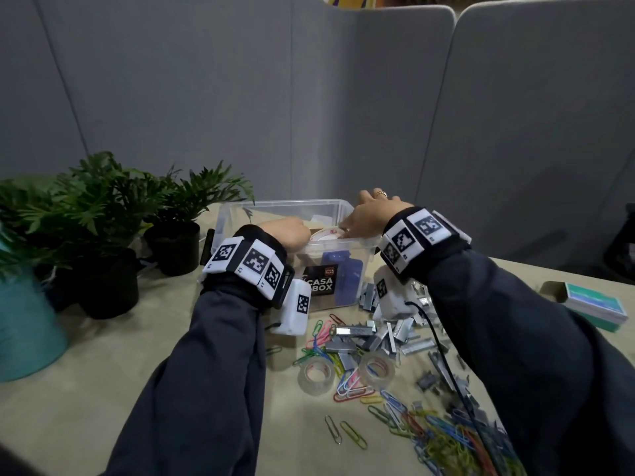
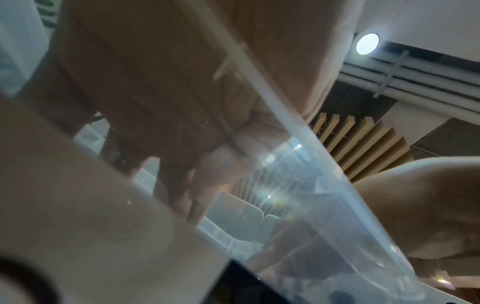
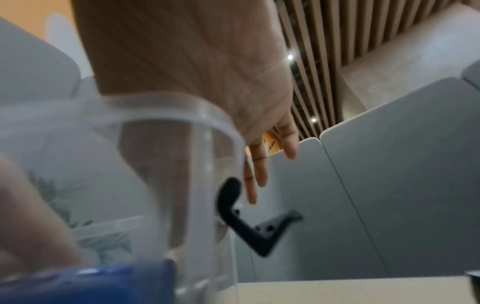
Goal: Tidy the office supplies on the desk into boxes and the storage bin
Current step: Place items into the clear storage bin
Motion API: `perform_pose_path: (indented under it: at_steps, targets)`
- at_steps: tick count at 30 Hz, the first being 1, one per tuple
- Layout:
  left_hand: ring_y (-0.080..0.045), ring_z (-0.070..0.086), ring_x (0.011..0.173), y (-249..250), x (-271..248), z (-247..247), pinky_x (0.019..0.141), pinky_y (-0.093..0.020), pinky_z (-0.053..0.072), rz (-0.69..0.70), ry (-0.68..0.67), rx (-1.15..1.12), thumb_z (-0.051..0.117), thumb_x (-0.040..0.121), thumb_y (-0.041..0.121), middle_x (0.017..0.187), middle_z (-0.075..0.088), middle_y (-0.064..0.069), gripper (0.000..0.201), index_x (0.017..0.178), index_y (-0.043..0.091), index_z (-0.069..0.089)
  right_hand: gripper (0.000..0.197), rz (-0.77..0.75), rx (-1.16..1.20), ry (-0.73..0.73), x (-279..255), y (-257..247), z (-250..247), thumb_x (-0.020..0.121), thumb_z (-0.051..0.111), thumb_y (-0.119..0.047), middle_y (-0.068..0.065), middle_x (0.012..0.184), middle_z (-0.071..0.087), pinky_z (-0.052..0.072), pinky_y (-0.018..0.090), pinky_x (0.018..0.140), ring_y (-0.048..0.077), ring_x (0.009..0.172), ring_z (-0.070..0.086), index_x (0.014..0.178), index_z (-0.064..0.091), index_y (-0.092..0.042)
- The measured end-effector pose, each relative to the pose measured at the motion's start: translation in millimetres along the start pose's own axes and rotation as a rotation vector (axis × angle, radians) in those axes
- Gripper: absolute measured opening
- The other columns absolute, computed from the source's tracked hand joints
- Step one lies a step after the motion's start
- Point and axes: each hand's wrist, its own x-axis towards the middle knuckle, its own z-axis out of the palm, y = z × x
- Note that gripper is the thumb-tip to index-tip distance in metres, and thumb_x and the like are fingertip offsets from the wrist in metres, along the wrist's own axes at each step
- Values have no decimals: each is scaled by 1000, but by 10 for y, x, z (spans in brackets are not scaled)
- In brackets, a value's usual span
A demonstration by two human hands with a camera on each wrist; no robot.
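On the beige desk (image 1: pixel 137 355) lie a clear storage bin (image 1: pixel 275 207) with a black label, a blue item (image 1: pixel 347 280) inside, silver staples (image 1: pixel 371 338), multicoloured paper clips (image 1: pixel 429 431), clear tape rolls (image 1: pixel 315 372), a teal-and-white box (image 1: pixel 596 304) far right, green plants (image 1: pixel 103 194) in black pots, and black-and-white checkered wrist markers (image 1: pixel 252 264).

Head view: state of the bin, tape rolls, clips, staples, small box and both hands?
Storage bin: open, lidless.
Held tape roll: over the bin.
Two tape rolls: on the desk.
Paper clips: scattered.
Staples: heaped loose.
Small box: drawer slid out.
Left hand: on the roll.
Right hand: on the roll.
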Motion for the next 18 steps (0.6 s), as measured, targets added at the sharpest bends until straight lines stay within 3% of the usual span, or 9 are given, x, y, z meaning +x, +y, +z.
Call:
perform_pose_path:
  at_steps: [2, 5, 8, 10, 13, 16, 18]
  targets:
    - [-28, 50, 125, 1, 8, 7, 103, -32, 37, 20, 3, 63, 44, 99, 5, 136, 52, -19, 34, 130, -4, 55, 55, 5, 28, -48, 26, -5, 7, 96, 45, -59, 8, 154, 21, 17, 52, 115, 33, 148, 6, 146, 44, -35]
    - [-30, 50, 124, -34, 54, 17, 105, -35, 38, 31, -15, 90, 48, 97, 5, 134, 54, -19, 34, 130, -3, 56, 53, 17, 200, -10, 25, -61, -4, 93, 55, -53, 19, 144, 33, 30, 47, 110, 37, 137, 25, 135, 57, -21]
    - [-32, 52, 122, -61, 89, 24, 105, -39, 40, 14, -14, 55, 50, 96, 5, 133, 54, -19, 35, 129, -3, 56, 43, 61, 436, 186, -27, -118, -54, 89, 66, -43, 18, 142, 35, 31, 46, 111, 38, 136, 26, 122, 67, -16]
    - [-31, 49, 126, -79, 100, 22, 107, -37, 37, -18, 5, 23, 49, 96, 6, 137, 51, -18, 37, 132, -2, 54, 32, 0, 524, 278, -63, -144, -107, 89, 67, -38, 13, 134, 49, 36, 45, 109, 34, 133, 35, 116, 72, -20]
    - [-29, 45, 129, -126, 132, 14, 108, -36, 35, -90, 30, -30, 49, 94, 8, 142, 48, -14, 41, 135, 4, 51, 26, -144, 597, 179, -126, -158, -180, 91, 67, -29, 3, 99, 70, 49, 29, 85, 20, 103, 63, 111, 73, -15]
    - [-28, 47, 128, -135, 143, -6, 108, -38, 37, -126, 26, -83, 53, 93, 13, 139, 52, -10, 40, 133, 9, 54, 37, -223, 819, 27, -161, -184, -182, 92, 68, -21, 2, 77, 72, 55, 21, 62, 10, 68, 68, 127, 62, -9]
    - [-27, 49, 126, -121, 126, -17, 107, -39, 38, -104, 16, -54, 61, 90, 14, 135, 55, -7, 42, 132, 11, 56, 50, -245, 888, -5, -156, -219, -170, 92, 68, -18, 2, 74, 70, 58, 21, 63, 9, 62, 67, 138, 52, -8]
